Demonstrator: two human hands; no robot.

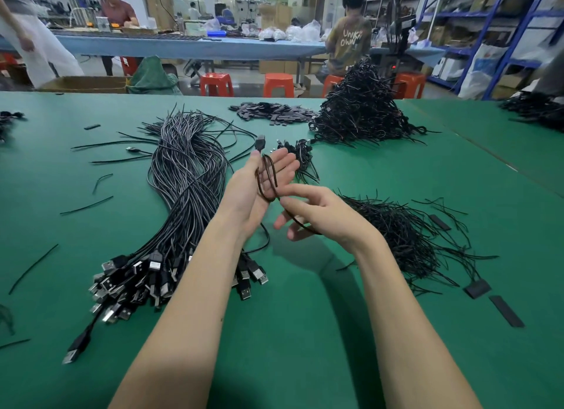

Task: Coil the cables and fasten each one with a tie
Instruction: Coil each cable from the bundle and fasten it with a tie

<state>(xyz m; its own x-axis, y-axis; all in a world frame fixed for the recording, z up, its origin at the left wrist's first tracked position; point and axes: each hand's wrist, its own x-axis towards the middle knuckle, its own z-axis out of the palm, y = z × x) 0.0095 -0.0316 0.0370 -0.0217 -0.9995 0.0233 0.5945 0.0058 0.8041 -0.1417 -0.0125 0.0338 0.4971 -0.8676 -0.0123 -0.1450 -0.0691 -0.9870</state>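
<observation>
My left hand (248, 195) is raised palm up with its fingers straight. A black cable (265, 176) loops around those fingers, and my thumb pins its USB plug (260, 141) end, which sticks up above the hand. My right hand (320, 210) pinches the same cable between thumb and index finger just right of the left palm. The cable's tail runs under the right hand and down to the green table (290, 332). A long bundle of uncoiled cables (186, 176) lies to the left, its USB plugs (137, 280) toward me. Thin black ties (406, 234) are heaped to the right.
A tall pile of coiled cables (363, 109) stands at the back right, with a few coiled ones (300, 156) just beyond my left hand. Flat black strips (274, 112) lie at the back. Loose ties are scattered on the left. People work at benches behind.
</observation>
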